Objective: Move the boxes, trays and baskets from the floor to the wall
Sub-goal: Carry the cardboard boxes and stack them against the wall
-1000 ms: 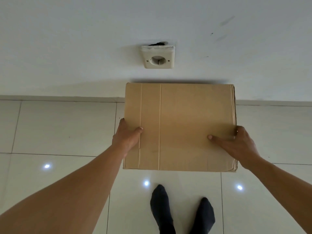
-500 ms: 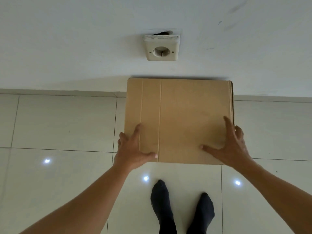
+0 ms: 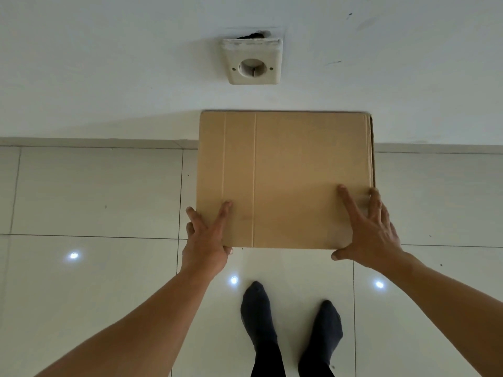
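The left hand (image 3: 206, 240) is laid flat on the lwr-left corner of the cardboard box (image 3: 285, 175), fingers straight and spread over the top face, thumb tucked at the near edge; nothing is gripped. The right hand (image 3: 373, 232) is likewise laid open on the lwr-right corner, fingers fanned over the top, thumb stuck out along the near edge, off the cardboard. The box is seen at frame ctr, closed, plain brown, w/ two creases down its left part. Its far edge is set up against the white wall (image 3: 109, 63), covering the skirting (image 3: 95, 142) there; actual contact can't be told. A white socket (image 3: 253, 62) is mounted on the wall directly above the box. Pale glossy floor tiles (image 3: 95, 191) are seen either side, w/ three small light reflections (image 3: 234, 280) in the lwr half. Two feet in dark socks (image 3: 258, 317) are planted at btm ctr, just below the box.
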